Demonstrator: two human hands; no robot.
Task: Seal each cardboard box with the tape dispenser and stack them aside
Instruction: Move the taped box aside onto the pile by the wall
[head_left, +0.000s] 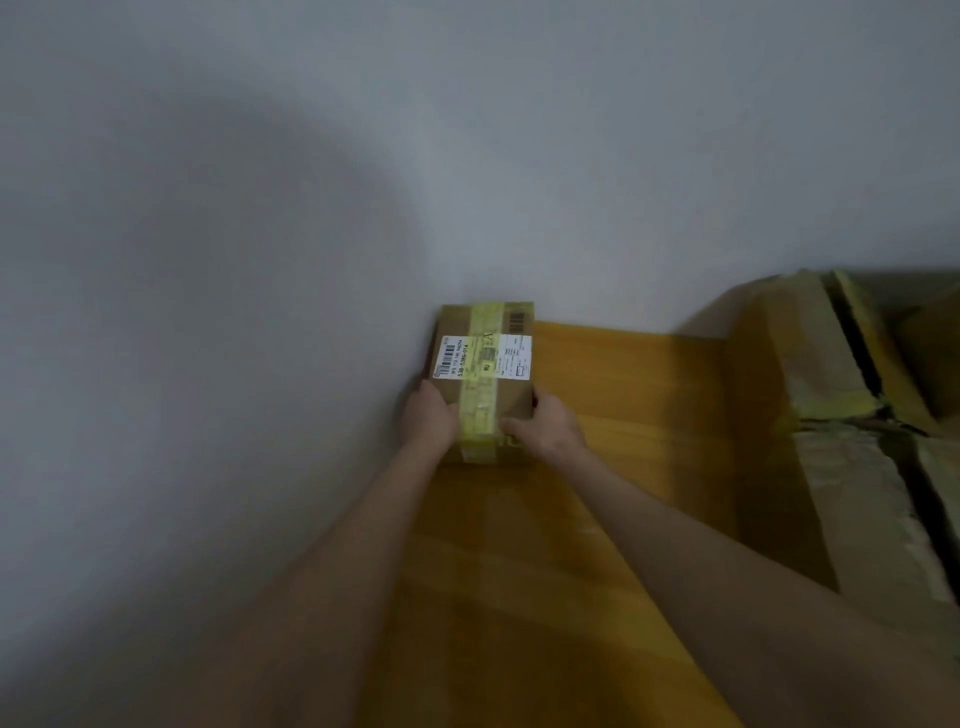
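Your two bare forearms come up from the bottom edge and narrow toward the middle of the view, over a yellow-orange wooden surface (597, 519) with plank lines running away from you. I cannot tell whether it is a worktop or a floor.

Your left grip (428, 418) is wrapped round the near left corner of the small cardboard box (514, 396). The fingers go down the left side, where they are hidden. Your right grip (545, 423) holds the near right corner, with the thumb laid across the top toward the middle and the fingers curled down the right side. Both grips are closed on the box, one at each side.

The box sits between your grips, its left side close against the white wall (260, 260). You cannot tell from here whether it rests on the wood or is held just off it. A strip of yellow tape (480, 413) runs along the middle of the top and folds down over the near face. A white shipping label (514, 356) with barcodes lies across the top, partly under the tape. The flaps are shut.

Farther to your right, well apart from the small box, stand larger cardboard boxes (810, 364). They have pale tape along their edges and dark gaps between their flaps. The picture is soft with blur there.

The plain wall fills the upper part and the left of the view.
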